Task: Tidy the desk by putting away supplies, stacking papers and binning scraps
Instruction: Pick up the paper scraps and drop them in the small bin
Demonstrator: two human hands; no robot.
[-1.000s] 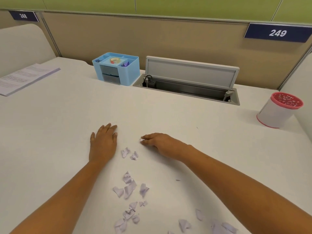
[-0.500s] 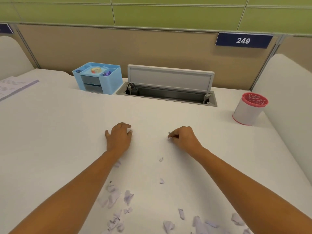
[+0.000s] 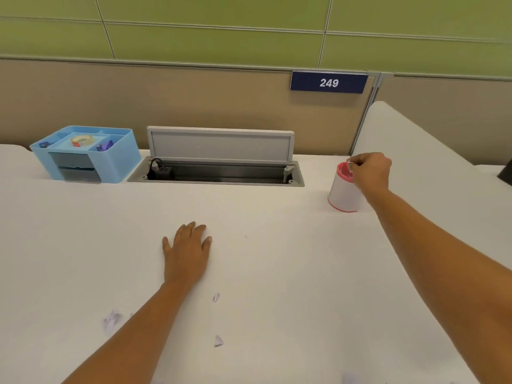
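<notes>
My right hand [image 3: 370, 169] hovers over the red rim of the small white bin [image 3: 341, 194] at the far right of the white desk [image 3: 83, 245], its fingertips pinching a tiny paper scrap [image 3: 350, 162]. My left hand [image 3: 187, 252] lies flat on the desk's middle, fingers spread and holding nothing. A few torn paper scraps [image 3: 216, 297] lie near the front edge, one [image 3: 218, 340] close to my left forearm and another [image 3: 110, 320] further left.
A blue desk organiser [image 3: 110, 159] holding a tape roll [image 3: 81, 139] stands at the back left. Beside it an open cable tray [image 3: 221, 173] with a raised grey lid is set into the desk. A white divider panel [image 3: 415, 139] rises on the right.
My right hand has lifted off the desk with the pinched scrap and travelled right to the bin's rim. My left hand stays on the desk. The view has shifted right.
</notes>
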